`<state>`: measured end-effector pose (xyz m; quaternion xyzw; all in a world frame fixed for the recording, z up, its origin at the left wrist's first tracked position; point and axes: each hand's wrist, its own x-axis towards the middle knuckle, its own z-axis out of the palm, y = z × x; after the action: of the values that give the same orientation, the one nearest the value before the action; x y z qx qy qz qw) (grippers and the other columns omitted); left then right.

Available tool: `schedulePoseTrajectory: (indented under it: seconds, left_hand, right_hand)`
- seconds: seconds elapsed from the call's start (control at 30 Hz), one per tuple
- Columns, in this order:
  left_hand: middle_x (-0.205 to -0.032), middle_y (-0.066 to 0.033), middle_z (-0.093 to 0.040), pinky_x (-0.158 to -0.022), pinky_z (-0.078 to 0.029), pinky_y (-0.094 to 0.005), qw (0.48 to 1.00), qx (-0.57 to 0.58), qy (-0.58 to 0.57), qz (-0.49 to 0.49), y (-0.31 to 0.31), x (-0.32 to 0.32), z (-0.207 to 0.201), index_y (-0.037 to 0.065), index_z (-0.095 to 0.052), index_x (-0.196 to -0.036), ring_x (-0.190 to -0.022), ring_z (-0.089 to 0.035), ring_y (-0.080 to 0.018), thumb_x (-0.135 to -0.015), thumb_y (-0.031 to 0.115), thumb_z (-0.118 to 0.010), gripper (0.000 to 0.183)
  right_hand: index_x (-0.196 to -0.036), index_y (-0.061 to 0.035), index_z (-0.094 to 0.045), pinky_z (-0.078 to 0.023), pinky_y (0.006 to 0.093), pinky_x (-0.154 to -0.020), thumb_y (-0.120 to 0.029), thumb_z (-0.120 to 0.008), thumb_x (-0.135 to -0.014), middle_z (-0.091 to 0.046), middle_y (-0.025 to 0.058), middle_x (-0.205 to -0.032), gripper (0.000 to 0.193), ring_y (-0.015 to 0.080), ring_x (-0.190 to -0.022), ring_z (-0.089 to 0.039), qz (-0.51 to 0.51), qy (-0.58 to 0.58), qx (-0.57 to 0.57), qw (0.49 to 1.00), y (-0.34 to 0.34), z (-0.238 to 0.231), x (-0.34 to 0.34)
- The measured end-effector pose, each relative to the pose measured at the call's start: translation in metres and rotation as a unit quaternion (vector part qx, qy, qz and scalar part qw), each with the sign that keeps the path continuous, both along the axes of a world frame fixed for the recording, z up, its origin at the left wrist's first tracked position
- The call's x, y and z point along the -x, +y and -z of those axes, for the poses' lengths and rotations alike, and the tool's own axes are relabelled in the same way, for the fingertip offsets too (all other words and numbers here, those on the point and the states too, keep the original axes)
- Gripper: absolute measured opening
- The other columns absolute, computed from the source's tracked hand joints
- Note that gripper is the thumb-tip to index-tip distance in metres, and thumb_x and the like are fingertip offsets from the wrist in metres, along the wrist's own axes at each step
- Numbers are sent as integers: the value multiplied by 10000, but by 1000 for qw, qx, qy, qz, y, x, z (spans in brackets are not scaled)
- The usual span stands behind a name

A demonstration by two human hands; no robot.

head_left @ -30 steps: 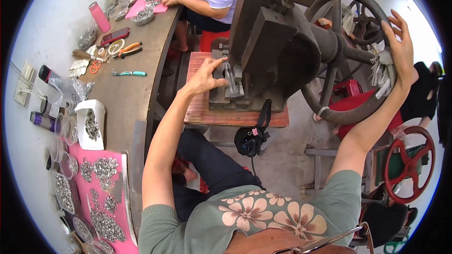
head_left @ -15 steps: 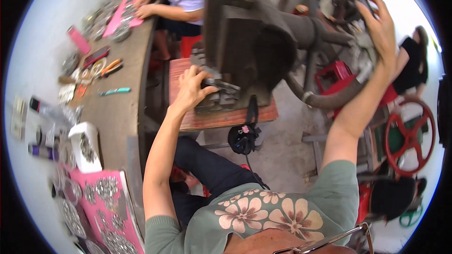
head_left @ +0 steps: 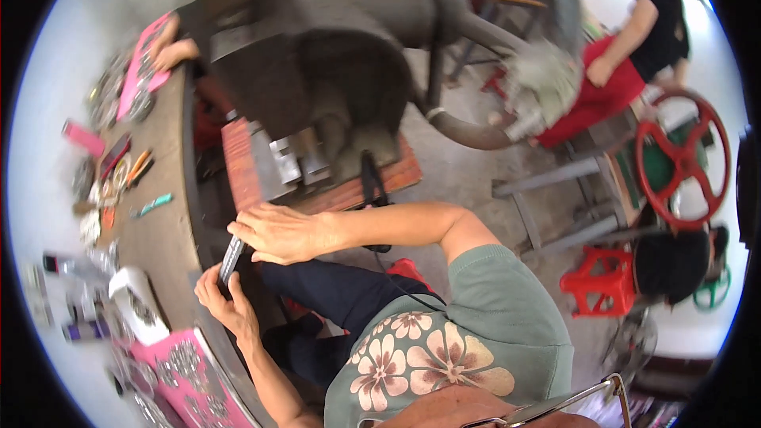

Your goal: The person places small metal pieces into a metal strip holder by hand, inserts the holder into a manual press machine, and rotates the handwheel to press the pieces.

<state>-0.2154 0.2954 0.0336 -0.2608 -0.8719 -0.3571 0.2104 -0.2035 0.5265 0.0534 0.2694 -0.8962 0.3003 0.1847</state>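
Observation:
Between my two hands is a narrow dark metal bar [head_left: 231, 260] with a lighter, silvery face. My left hand [head_left: 227, 301] pinches its lower end, fingers bent round it. My right hand [head_left: 281, 232] reaches across from the right and grips the upper end, covering it. What the bar is exactly, I cannot make out. Just beyond stands a heavy dark hand press [head_left: 317, 55], with metal blocks [head_left: 287, 165] at its base on a reddish wooden board [head_left: 242, 160]. The press's large wheel [head_left: 476, 136], wrapped with pale cloth [head_left: 547, 83], is out of my hands.
On the left runs a workbench [head_left: 170, 226] with pliers [head_left: 139, 168], a white tray [head_left: 131, 289] of metal pieces, and a pink sheet [head_left: 170, 341] bearing many more. Co-workers sit ahead and at right. A red handwheel [head_left: 688, 154] and red stool [head_left: 596, 281] stand right.
My right hand has left the press wheel and crossed to the left. My left hand has come back from the press base; both now hold the bar. The view has shifted.

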Motion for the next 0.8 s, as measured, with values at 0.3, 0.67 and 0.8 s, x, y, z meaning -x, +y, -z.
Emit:
schedulePoseTrajectory:
  seconds: [0.3,0.67,0.8]
  left_hand:
    - [-1049,-113,-641,-962,-389,-424,956,-11,12,-293,-109,-120,15,66,-671,-1076,-1033,-576,-317,-806,99,-770,290]
    - [-999,-79,-616,-917,-373,-422,909,10,-30,-415,-190,-209,37,59,-665,-1059,-965,-562,-288,-807,170,-773,295]
    - [-1004,-81,-611,-902,-375,-422,908,3,-52,-415,-218,-213,42,48,-671,-1076,-956,-556,-276,-825,178,-764,297]
  right_hand:
    - [-1243,59,-570,-535,460,-903,9,-647,-836,-644,233,-1114,418,404,-1034,-647,-260,-23,77,962,-140,20,2]
    - [-1202,37,-616,-510,452,-878,108,-550,-845,-666,207,-1068,370,395,-985,-633,-373,-123,98,914,-258,47,-33]
    - [-1178,17,-641,-489,422,-918,96,-596,-825,-655,181,-1108,365,362,-1029,-611,-369,-93,71,922,-286,52,-34]
